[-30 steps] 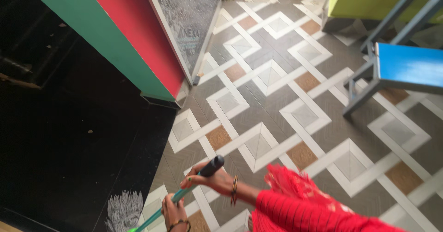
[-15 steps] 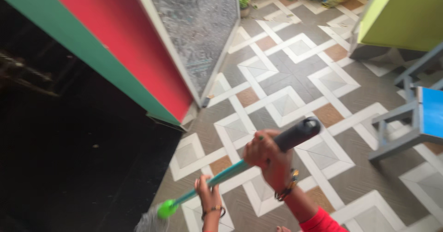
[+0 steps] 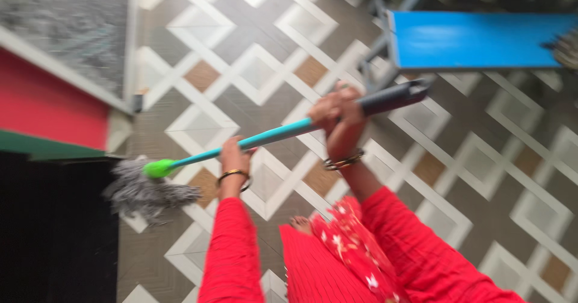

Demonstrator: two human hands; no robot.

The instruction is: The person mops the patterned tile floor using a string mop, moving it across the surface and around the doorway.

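Both hands grip a mop handle [image 3: 283,132]: the right hand [image 3: 340,116] clenches it near the black grip end, the left hand [image 3: 233,156] wraps it lower down, a spread that looks suited to steering. Its grey mop head [image 3: 143,191] rests on the patterned tile floor [image 3: 475,158], near the edge by a red-and-green door [image 3: 48,113]. A blue bench [image 3: 475,38] stands just beyond.

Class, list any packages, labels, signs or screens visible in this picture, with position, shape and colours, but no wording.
None can be made out.
The nearest candidate, a grey speckled panel with a pale frame at upper left, is too blurred to tell whether it is a sign.
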